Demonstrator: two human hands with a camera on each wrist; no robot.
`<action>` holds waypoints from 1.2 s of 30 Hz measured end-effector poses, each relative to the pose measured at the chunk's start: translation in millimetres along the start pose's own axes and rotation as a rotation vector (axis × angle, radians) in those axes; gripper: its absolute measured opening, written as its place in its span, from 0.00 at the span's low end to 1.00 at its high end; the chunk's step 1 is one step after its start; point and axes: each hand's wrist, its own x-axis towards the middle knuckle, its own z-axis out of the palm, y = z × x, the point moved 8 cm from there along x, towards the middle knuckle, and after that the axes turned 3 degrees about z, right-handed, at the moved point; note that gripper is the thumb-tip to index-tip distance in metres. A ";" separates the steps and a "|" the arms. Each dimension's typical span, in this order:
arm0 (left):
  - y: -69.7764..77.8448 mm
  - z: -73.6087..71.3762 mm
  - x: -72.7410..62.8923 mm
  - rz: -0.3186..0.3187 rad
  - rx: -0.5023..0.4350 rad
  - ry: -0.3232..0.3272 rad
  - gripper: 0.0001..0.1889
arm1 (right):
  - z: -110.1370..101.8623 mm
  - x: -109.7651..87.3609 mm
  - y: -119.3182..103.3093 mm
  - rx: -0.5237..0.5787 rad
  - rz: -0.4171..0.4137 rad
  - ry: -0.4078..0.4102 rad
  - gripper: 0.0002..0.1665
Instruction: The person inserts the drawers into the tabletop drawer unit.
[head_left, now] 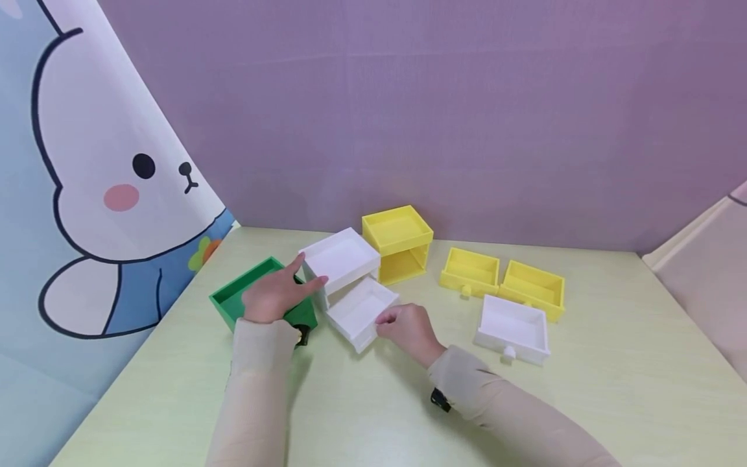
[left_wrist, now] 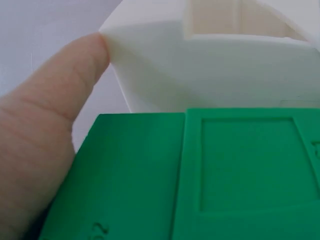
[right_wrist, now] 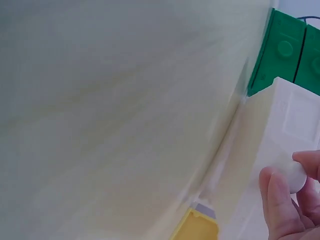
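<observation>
A white drawer sits tilted, partly out of the lower opening of a small white cabinet. My right hand pinches the round white knob on the drawer's front between thumb and fingers. At the cabinet's left side, my left hand has its index finger and thumb spread straight, touching the top edge. The left wrist view has one straight finger against a white corner. Just beneath that hand stands a green box, partly covered by it; green knobbed fronts appear in the right wrist view.
A yellow cabinet with an open lower slot stands right behind the white one. To the right lie two yellow drawers side by side and another white drawer with its knob forward. A purple cloth hangs behind the table.
</observation>
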 end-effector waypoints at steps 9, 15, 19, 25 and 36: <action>0.2 0.1 -0.5 -0.003 0.001 -0.012 0.47 | -1.3 -3.5 -0.6 -0.008 -0.012 0.039 0.03; -1.1 0.1 -0.9 -0.004 0.002 -0.017 0.48 | -3.9 -2.6 -1.5 0.014 -0.016 0.069 0.03; -0.6 0.0 -0.4 -0.002 0.010 -0.013 0.48 | -2.4 -1.7 -3.5 0.006 -0.027 0.073 0.03; 0.3 0.2 0.4 -0.009 0.019 -0.008 0.48 | 0.2 1.9 -3.0 0.001 -0.011 0.063 0.02; 0.1 1.6 0.8 -0.015 0.015 -0.014 0.48 | 5.5 17.7 14.1 0.051 0.073 -0.095 0.04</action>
